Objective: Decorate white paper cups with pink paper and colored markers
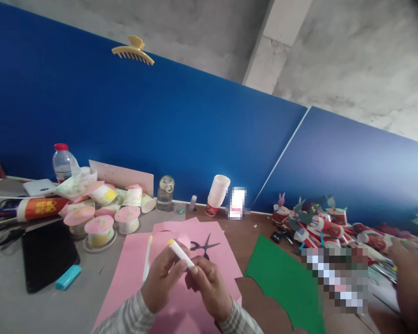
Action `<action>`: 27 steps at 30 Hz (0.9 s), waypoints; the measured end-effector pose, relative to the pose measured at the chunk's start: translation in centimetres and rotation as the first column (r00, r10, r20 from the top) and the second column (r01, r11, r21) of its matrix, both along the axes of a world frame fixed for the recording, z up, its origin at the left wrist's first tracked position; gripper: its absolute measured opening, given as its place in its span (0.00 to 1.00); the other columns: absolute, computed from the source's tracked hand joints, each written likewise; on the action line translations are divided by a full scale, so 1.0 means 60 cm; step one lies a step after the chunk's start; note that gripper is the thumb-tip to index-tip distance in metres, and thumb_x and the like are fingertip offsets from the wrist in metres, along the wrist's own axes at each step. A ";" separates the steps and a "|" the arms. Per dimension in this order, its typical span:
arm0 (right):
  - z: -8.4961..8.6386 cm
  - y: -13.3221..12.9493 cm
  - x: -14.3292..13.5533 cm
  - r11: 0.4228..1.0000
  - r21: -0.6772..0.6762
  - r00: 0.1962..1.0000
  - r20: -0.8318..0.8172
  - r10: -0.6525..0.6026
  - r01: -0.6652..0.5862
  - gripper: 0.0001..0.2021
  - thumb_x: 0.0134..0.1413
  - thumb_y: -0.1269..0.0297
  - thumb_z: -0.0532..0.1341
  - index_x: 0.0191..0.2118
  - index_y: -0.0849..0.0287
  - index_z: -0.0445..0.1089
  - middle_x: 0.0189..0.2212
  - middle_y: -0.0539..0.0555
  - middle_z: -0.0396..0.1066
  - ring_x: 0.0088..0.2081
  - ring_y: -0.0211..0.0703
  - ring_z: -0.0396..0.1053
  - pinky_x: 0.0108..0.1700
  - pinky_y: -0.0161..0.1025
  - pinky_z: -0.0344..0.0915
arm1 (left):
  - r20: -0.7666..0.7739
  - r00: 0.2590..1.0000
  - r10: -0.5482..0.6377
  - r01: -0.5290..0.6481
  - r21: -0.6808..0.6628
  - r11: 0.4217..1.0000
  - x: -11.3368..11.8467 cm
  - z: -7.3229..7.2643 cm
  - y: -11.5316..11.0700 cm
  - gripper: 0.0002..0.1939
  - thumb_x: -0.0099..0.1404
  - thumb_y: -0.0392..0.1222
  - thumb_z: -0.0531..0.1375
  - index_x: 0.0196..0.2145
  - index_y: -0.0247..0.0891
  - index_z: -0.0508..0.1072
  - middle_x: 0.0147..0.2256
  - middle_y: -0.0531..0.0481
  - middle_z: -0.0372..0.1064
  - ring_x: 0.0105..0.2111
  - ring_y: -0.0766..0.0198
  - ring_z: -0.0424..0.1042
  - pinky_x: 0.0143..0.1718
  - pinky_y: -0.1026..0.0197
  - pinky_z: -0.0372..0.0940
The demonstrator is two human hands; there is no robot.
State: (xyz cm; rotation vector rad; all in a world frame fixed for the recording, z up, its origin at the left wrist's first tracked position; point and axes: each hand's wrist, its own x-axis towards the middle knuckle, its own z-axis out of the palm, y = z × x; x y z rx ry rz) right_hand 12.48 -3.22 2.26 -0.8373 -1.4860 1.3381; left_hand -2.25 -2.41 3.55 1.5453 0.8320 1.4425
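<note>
Over the pink paper sheets (125, 264), my left hand (163, 278) and my right hand (207, 283) are together, both closed on a white marker (181, 254) with a yellow end. The marker is tilted, its yellow end up and to the left. Just left of my left hand, a thin white stick-like item (147, 257) with a yellowish tip lies on the pink paper. Dark scissors (206, 247) rest open on the paper behind my right hand.
Decorated paper cups (99, 229) crowd the left, near a black tablet (48, 255) and a blue case (68, 277). A glass jar (165, 192) and stacked cups (218, 192) stand behind. Green paper (282, 283) lies right; another person's hand (409, 264) reaches in at far right.
</note>
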 end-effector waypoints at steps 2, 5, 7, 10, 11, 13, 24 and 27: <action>-0.011 -0.002 -0.005 0.987 -0.097 0.984 -0.135 0.112 -0.126 0.18 0.48 0.45 0.58 0.27 0.56 0.72 0.14 0.44 0.61 0.16 0.34 0.57 0.23 0.33 0.59 | 0.089 0.995 -0.033 0.037 -0.045 0.998 -0.001 0.000 0.002 0.14 0.55 0.55 0.55 0.26 0.41 0.68 0.21 0.56 0.62 0.18 0.70 0.60 0.18 0.66 0.60; -0.024 -0.005 -0.012 0.943 -0.207 0.939 -0.281 0.197 -0.259 0.17 0.48 0.47 0.59 0.23 0.56 0.70 0.14 0.45 0.62 0.17 0.35 0.59 0.25 0.35 0.61 | 0.249 0.968 0.002 0.019 -0.085 0.996 -0.001 -0.002 0.007 0.16 0.54 0.57 0.55 0.24 0.40 0.67 0.21 0.56 0.63 0.22 0.68 0.64 0.23 0.64 0.64; -0.026 -0.008 -0.020 0.927 -0.240 0.922 -0.331 0.200 -0.287 0.16 0.47 0.47 0.60 0.22 0.55 0.68 0.15 0.47 0.64 0.19 0.39 0.63 0.27 0.37 0.62 | 0.322 0.945 -0.052 0.115 -0.181 0.977 0.002 -0.002 0.006 0.18 0.52 0.59 0.56 0.26 0.40 0.67 0.23 0.54 0.65 0.21 0.67 0.66 0.19 0.65 0.64; -0.023 -0.013 -0.030 0.912 -0.255 0.904 -0.370 0.215 -0.322 0.18 0.44 0.44 0.59 0.21 0.53 0.67 0.16 0.49 0.66 0.22 0.44 0.66 0.27 0.38 0.62 | 0.365 0.908 -0.207 0.335 -0.335 0.881 0.011 -0.002 -0.001 0.20 0.48 0.61 0.58 0.28 0.41 0.66 0.26 0.54 0.67 0.11 0.74 0.60 0.07 0.70 0.52; -0.023 -0.015 -0.033 0.909 -0.257 0.905 -0.364 0.222 -0.327 0.18 0.43 0.42 0.59 0.21 0.53 0.67 0.16 0.49 0.66 0.23 0.45 0.67 0.26 0.38 0.62 | 0.372 0.897 -0.237 0.374 -0.359 0.855 0.014 -0.002 -0.004 0.20 0.48 0.61 0.58 0.28 0.41 0.66 0.27 0.54 0.68 0.09 0.77 0.56 0.05 0.71 0.48; -0.025 -0.018 -0.035 0.915 -0.251 0.914 -0.338 0.224 -0.317 0.19 0.42 0.41 0.59 0.19 0.53 0.68 0.16 0.50 0.66 0.23 0.45 0.66 0.26 0.37 0.62 | 0.391 0.884 -0.257 0.407 -0.371 0.835 0.019 -0.004 -0.008 0.19 0.48 0.60 0.59 0.25 0.40 0.66 0.27 0.55 0.68 0.07 0.80 0.53 0.06 0.72 0.47; -0.047 -0.035 -0.041 0.987 -0.133 0.982 -0.179 0.065 -0.090 0.23 0.50 0.41 0.51 0.17 0.51 0.60 0.16 0.48 0.62 0.20 0.41 0.59 0.27 0.37 0.61 | 0.540 0.815 -0.213 0.466 -0.391 0.793 0.025 0.001 -0.012 0.18 0.49 0.59 0.59 0.23 0.41 0.63 0.26 0.56 0.68 0.07 0.75 0.60 0.04 0.72 0.46; -0.047 -0.027 -0.043 0.997 -0.060 0.995 -0.090 0.033 -0.038 0.23 0.53 0.42 0.47 0.17 0.52 0.60 0.15 0.47 0.62 0.18 0.40 0.58 0.24 0.35 0.59 | 0.502 0.847 -0.174 0.420 -0.431 0.799 0.032 -0.006 -0.015 0.19 0.48 0.61 0.58 0.24 0.42 0.63 0.26 0.57 0.68 0.07 0.75 0.59 0.03 0.72 0.43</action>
